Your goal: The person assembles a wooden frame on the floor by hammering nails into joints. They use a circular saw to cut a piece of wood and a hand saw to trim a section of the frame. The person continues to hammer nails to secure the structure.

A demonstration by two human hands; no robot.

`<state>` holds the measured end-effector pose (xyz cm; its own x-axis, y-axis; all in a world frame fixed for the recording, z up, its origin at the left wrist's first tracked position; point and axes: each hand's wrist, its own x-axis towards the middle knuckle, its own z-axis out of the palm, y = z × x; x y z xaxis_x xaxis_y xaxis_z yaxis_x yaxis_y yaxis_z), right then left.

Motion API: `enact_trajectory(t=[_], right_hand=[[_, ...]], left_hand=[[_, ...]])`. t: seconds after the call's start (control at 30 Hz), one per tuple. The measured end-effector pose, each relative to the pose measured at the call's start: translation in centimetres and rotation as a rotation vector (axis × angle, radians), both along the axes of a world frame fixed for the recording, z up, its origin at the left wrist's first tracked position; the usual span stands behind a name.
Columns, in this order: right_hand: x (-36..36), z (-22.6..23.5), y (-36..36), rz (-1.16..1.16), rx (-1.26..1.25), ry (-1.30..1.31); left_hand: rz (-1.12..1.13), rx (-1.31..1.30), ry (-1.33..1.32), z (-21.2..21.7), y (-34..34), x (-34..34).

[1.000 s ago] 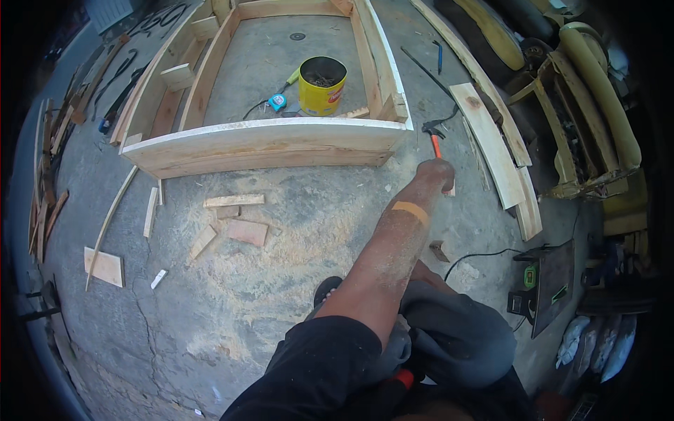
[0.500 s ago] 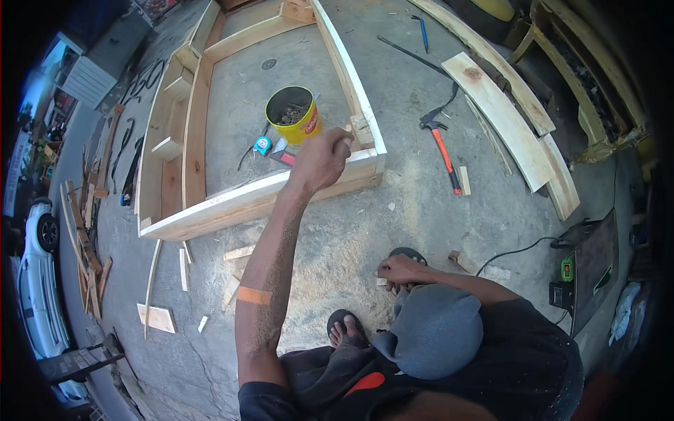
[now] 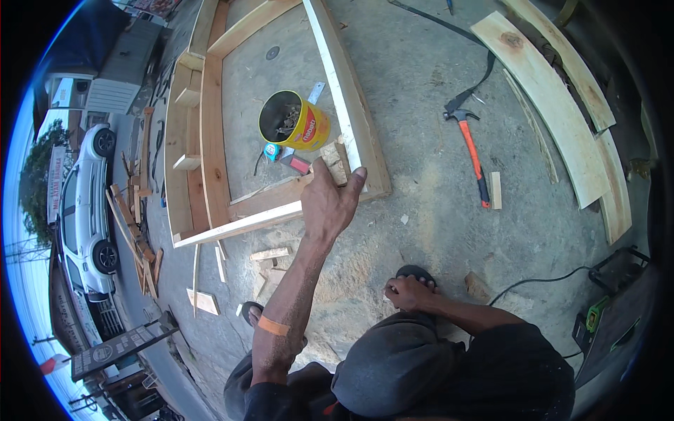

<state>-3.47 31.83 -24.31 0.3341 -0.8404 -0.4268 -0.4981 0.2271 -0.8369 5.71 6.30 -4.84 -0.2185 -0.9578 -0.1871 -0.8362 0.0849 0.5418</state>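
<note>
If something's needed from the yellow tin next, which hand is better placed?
Left, most likely. The left hand is at the wooden frame's near corner, close to the yellow tin. The right hand is farther back, fingers curled, beside a sandal.

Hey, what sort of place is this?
Probably a roadside woodworking area: the large wooden frame and orange-handled hammer suggest carpentry, and a white car stands beyond.
</note>
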Motion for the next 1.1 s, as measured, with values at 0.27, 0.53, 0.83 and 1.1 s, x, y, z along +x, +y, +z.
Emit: enact_trajectory(t=[0.27,0.53,0.83,1.1], right_hand=[[-0.1,-0.5,-1.0,-0.08,0.193,-0.106],[1.1,2.9,-3.3,-0.291,0.4,0.025],[1.1,0.1,-2.9,-0.496,0.419,0.444],[4.7,4.7,-6.4,-0.514,0.499,0.881]], left_hand=[[-0.369,0.045,0.038,2.4,-2.4,5.4],[0.115,-0.198,-0.016,7.6,-13.0,34.4],[1.11,-0.029,0.244,-5.4,-19.2,78.7],[0.829,-0.11,-0.347,-13.3,-38.1,94.4]])
